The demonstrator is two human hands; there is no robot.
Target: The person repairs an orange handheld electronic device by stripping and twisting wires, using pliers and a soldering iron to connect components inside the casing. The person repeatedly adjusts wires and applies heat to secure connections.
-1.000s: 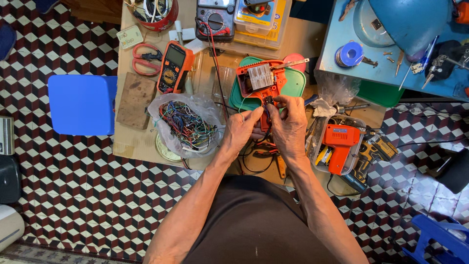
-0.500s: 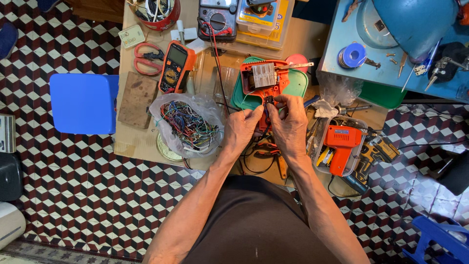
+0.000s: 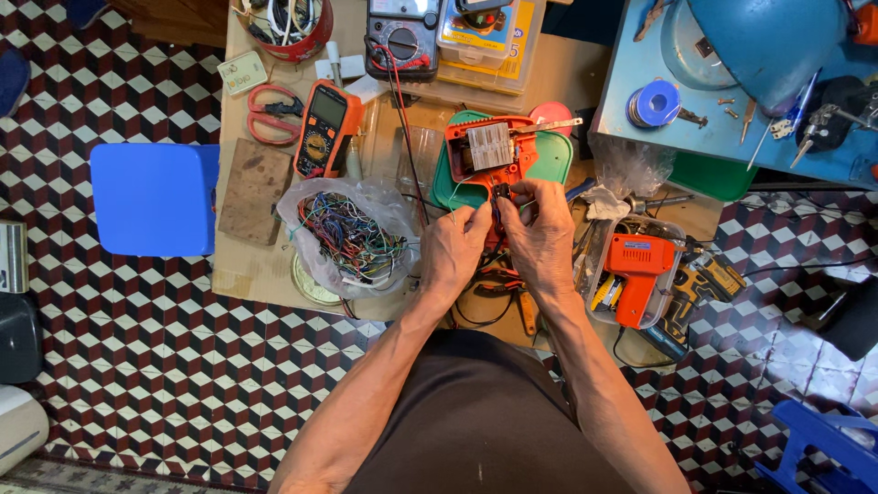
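Both hands are meeting at the surface's centre. The left hand point(image 3: 453, 247) and right hand point(image 3: 541, 229) are pinching a small black part point(image 3: 500, 194) at the 6 o'clock edge of the opened orange tool point(image 3: 485, 151), steadying it for close work.

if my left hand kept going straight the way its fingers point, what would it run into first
Likely the opened orange tool casing on the green tray: the left hand points up and slightly right, its fingertips already at the casing's lower end. Depth is uncertain.

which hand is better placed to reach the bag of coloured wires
Left, probably: the left hand sits right beside the bag of coloured wires, while the right hand is on the far side.
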